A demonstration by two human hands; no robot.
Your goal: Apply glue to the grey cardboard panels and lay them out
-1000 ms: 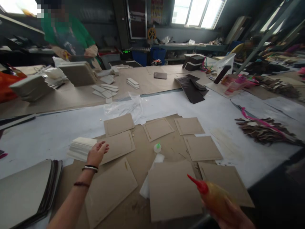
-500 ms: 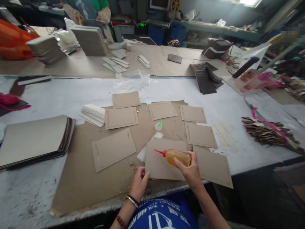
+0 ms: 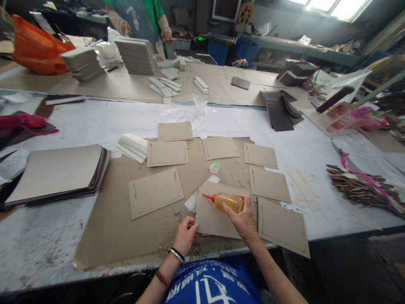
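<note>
**Left Hand Is Now Resting at the Board, Away from the White Strips**

Compared with one second ago, the left hand is no longer reaching beside the white strips; it is now staying at the lower left edge of the near board. The right hand is also changing its place: it is now holding the amber bottle above this board, not further to the right.

The right grip is closing around the back part of the bottle, and the red nozzle is pointing to the left, toward the upper left part of the board. Whether its tip is touching the surface, I cannot tell. The left fingers are curling, with the thumb at the board's edge; I cannot tell if this grip is pinching it.

The near board is lying at the front of the tabletop, partly covering a white slip. Behind it, a small container with a green tip is standing on the brown sheet. A larger board is lying to the left. Across, a person in green sleeves is standing.
</note>
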